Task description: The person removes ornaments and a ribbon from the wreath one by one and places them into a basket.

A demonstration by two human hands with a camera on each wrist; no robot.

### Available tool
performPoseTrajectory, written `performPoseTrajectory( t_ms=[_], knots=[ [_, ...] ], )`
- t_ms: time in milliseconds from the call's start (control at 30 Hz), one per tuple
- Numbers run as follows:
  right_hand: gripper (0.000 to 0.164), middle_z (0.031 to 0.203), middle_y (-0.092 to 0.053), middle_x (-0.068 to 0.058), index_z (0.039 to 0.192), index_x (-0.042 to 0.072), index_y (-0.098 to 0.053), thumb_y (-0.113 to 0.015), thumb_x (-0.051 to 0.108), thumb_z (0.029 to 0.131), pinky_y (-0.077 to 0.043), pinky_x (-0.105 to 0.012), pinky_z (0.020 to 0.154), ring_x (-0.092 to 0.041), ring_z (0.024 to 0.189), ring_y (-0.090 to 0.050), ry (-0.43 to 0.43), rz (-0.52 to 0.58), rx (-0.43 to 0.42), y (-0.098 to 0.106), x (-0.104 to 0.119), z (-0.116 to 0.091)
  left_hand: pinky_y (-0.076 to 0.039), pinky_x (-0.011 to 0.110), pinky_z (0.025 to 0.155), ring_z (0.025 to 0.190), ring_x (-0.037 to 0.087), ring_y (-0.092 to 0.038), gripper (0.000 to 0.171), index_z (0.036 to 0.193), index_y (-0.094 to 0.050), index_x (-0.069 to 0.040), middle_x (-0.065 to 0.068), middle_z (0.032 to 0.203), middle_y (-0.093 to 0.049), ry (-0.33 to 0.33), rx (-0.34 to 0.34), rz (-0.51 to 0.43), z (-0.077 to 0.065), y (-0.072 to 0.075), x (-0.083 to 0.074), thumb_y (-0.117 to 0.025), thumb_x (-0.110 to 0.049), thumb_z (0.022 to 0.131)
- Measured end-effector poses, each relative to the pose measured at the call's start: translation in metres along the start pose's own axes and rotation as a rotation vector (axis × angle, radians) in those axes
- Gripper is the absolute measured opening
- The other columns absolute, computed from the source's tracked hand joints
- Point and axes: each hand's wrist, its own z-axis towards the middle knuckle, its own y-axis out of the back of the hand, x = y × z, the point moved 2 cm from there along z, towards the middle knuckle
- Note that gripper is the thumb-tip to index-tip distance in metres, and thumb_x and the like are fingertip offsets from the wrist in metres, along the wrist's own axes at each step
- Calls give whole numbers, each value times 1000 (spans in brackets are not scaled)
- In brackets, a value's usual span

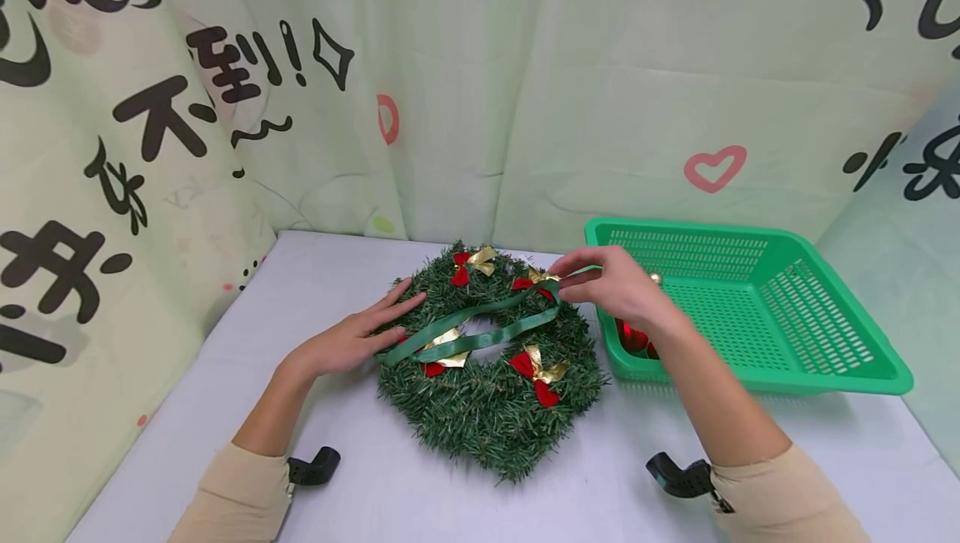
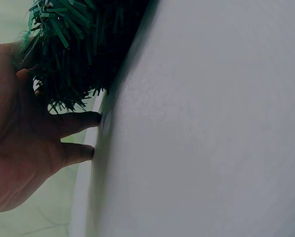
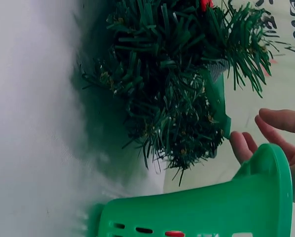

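A green artificial wreath (image 1: 487, 418) lies on the table, decorated with several red and gold bows (image 1: 538, 372). A long green ribbon (image 1: 495, 334) is draped in a loop across its middle opening. My left hand (image 1: 356, 339) rests against the wreath's left side, fingers spread and mostly straight; in the left wrist view two fingertips (image 2: 83, 124) reach down to the table beside the branches. At the wreath's upper right is my right hand (image 1: 618, 284), its fingers by the ribbon's looped end. In the right wrist view its thumb and fingers (image 3: 240, 147) stand apart, fingertips close to the ribbon.
A green perforated plastic basket (image 1: 832, 380) stands to the right of the wreath, under my right forearm. Inside, at its left end, are shiny red ornaments (image 1: 633, 339) and a small gold ball (image 1: 656, 279). A printed curtain (image 1: 465, 93) closes off the table's back and sides.
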Motion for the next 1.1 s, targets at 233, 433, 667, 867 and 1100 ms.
performPoseTrajectory(
  t_ms=[233,433,667,867,1100],
  knots=[
    [38,143,-61,-18,132,5,-68,-72,6,95,-51,-54,106,-36,130,-61,2,-48,-5,-8,6,7,-17,69,124,163,35,-2,58,167,-26,-31,2,178,2,9,2,-3,-1,0,-1,-47,-34,113],
    [37,140,-62,-17,130,8,-70,-74,6,93,-51,-54,104,-38,132,-58,-10,-113,-28,-13,9,11,-17,69,123,163,35,-2,58,167,-25,-32,1,178,2,10,6,-4,-1,0,-1,-46,-35,113],
    [37,137,-64,-19,127,8,-71,-77,5,91,-54,-52,98,-41,127,-60,9,-208,-7,-21,7,18,-18,68,124,163,34,-3,58,167,-25,-33,-1,177,2,11,5,-10,0,0,-1,-47,-34,113],
    [38,140,-62,-19,127,10,-71,-78,5,91,-55,-47,92,-40,123,-60,4,-205,37,-26,3,21,-18,68,124,163,34,-3,58,167,-25,-34,-2,177,2,9,8,-4,2,0,1,-46,-35,113],
    [40,139,-64,-18,127,9,-72,-78,1,89,-55,-40,87,-36,115,-61,14,-166,79,-30,2,24,-18,68,124,163,34,-3,58,167,-25,-34,-1,177,2,10,8,-6,1,1,2,-46,-34,113]
  ],
)
